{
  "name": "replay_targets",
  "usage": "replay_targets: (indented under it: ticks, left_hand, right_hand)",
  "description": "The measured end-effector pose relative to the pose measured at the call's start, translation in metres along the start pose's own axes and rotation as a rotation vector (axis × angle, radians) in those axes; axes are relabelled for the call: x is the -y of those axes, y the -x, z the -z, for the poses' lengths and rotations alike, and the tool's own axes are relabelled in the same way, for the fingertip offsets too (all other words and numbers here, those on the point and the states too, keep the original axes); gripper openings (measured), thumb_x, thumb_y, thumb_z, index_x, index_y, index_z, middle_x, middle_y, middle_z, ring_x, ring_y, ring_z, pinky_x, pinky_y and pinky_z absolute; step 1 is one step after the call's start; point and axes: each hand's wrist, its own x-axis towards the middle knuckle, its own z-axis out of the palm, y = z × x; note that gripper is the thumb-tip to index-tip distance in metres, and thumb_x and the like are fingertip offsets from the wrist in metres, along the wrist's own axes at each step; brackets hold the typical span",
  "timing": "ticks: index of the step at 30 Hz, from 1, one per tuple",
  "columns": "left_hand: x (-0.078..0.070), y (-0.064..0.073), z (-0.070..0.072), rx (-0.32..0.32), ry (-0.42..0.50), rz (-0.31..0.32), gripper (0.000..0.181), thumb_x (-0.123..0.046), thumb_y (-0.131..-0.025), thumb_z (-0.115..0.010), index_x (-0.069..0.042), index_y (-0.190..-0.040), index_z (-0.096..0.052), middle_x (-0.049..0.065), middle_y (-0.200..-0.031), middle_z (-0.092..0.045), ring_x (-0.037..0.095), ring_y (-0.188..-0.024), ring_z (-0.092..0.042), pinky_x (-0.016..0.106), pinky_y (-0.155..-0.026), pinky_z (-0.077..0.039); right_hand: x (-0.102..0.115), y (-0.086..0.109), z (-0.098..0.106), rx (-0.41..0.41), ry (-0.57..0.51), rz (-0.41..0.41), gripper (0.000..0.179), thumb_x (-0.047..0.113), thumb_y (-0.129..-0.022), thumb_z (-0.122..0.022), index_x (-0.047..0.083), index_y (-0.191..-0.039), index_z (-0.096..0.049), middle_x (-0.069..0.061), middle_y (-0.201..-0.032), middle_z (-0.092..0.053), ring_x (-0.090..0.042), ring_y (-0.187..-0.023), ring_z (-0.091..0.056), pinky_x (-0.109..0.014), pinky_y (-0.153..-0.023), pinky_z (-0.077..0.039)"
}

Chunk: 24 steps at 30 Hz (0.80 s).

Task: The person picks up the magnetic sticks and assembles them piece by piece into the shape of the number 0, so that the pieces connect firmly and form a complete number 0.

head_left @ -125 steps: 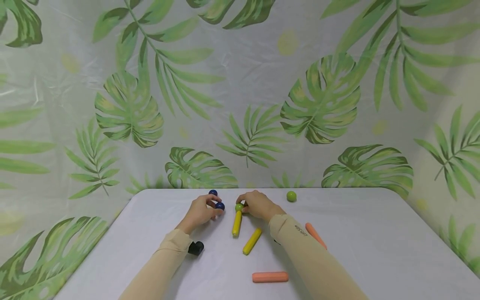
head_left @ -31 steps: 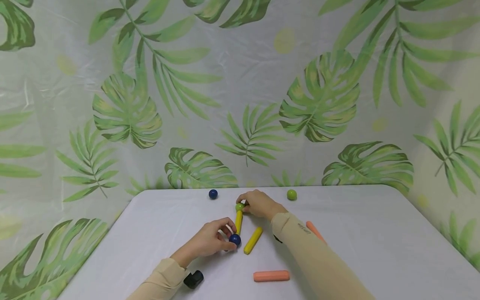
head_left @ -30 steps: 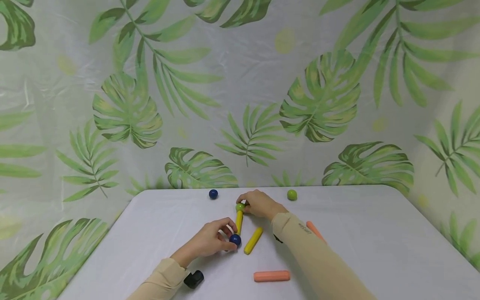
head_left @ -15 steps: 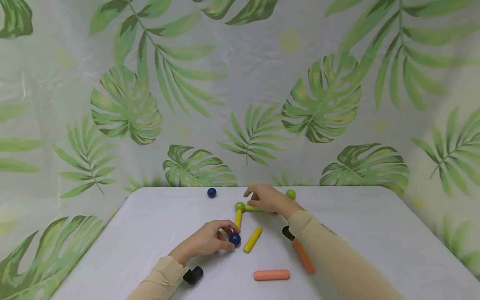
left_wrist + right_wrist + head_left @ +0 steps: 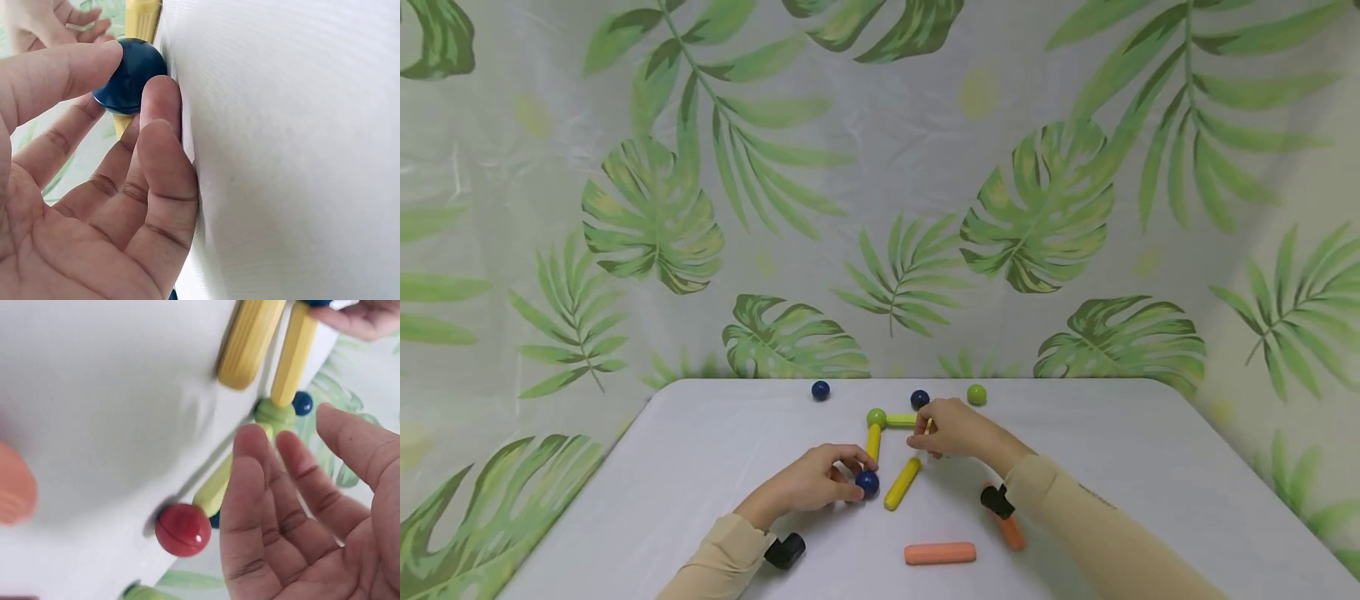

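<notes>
My left hand [image 5: 812, 479] pinches a blue ball [image 5: 867, 483] between thumb and fingers at the near end of a yellow rod [image 5: 873, 444]. That rod's far end meets a green ball [image 5: 876, 418]. From this ball a yellow-green rod [image 5: 901, 421] runs right; the right wrist view shows a red ball [image 5: 183, 530] at its other end. My right hand [image 5: 958, 429] hovers beside this rod, fingers loosely bent and thumb apart, holding nothing. It hides the red ball in the head view. A loose yellow rod [image 5: 902, 483] lies between the hands.
Two orange rods lie nearer me, one crosswise [image 5: 940, 553], the other slanted [image 5: 1011, 532] below the right wrist camera [image 5: 997, 502]. Toward the table's back edge sit a blue ball [image 5: 820, 390], another blue ball [image 5: 920, 399] and a green ball [image 5: 977, 394].
My left hand has brought the blue ball from the back to the yellow rod's near end. My right hand has left the green ball, moving right and then nearer me, uncovering the yellow-green rod.
</notes>
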Motion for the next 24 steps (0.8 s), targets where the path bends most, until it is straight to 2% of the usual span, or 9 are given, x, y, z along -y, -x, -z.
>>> replay_targets:
  ticks: [4,8,18,24]
  left_hand:
    - [0.0,0.0,-0.001,0.004,0.006,0.006,0.033,-0.009,-0.095,-0.08,-0.013,-0.127,-0.074,0.009,-0.116,-0.069,0.013,-0.072,-0.06,0.027,-0.058,-0.048]
    - [0.0,0.0,-0.001,0.005,0.006,-0.007,0.033,-0.009,-0.095,-0.08,-0.013,-0.128,-0.074,0.009,-0.116,-0.069,0.013,-0.073,-0.06,0.026,-0.058,-0.049]
    - [0.003,-0.001,-0.001,0.007,0.023,-0.005,0.034,-0.01,-0.095,-0.08,-0.013,-0.128,-0.074,0.009,-0.118,-0.069,0.013,-0.072,-0.059,0.026,-0.058,-0.049]
    - [0.002,0.001,0.0,0.008,0.037,-0.013,0.034,-0.01,-0.095,-0.08,-0.012,-0.129,-0.074,0.01,-0.117,-0.069,0.014,-0.072,-0.058,0.027,-0.058,-0.049]
  right_hand:
    - [0.001,0.01,-0.008,0.036,-0.015,-0.109,0.031,0.035,-0.1,-0.078,0.012,-0.082,-0.068,-0.002,-0.063,-0.065,-0.012,-0.058,-0.055,-0.023,-0.058,-0.046]
    - [-0.003,0.017,-0.015,0.045,-0.023,-0.167,0.036,0.039,-0.097,-0.08,0.01,-0.081,-0.07,-0.002,-0.063,-0.066,-0.013,-0.058,-0.059,-0.023,-0.059,-0.052]
    - [-0.011,0.018,-0.031,0.036,-0.07,-0.213,0.043,0.048,-0.096,-0.08,0.01,-0.078,-0.072,-0.001,-0.06,-0.064,-0.014,-0.054,-0.059,-0.023,-0.056,-0.049]
    - [-0.006,0.014,-0.036,0.008,-0.031,-0.219,0.05,0.053,-0.093,-0.081,0.009,-0.073,-0.067,-0.001,-0.056,-0.061,-0.014,-0.051,-0.056,-0.023,-0.052,-0.041]
